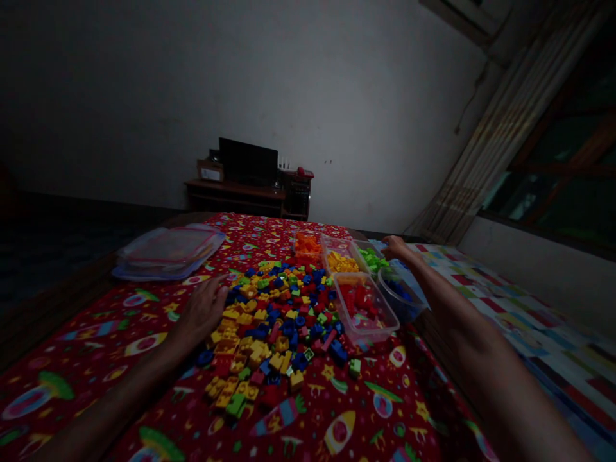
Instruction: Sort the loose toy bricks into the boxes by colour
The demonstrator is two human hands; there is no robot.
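A loose pile of toy building bricks (260, 351) in yellow, blue, red and green lies on a red patterned cloth. At the pile's left edge rests my left hand (205, 307), fingers stretched out and apart, with no brick visible in it. My right hand (398, 249) is over the right rim of a clear box of green bricks (373, 260). Its fingers are curled, and anything between them is hidden. Close by are a box of yellow bricks (342, 262), a box of red bricks (359, 301) and a round tub of blue bricks (400, 292).
Orange bricks (307, 245) fill another box at the back. Stacked plastic lids (168, 251) lie at the left of the cloth (337, 398). A checkered bedspread (520, 314) is on the right. Against the wall stands a desk (235, 187) with a monitor (248, 162).
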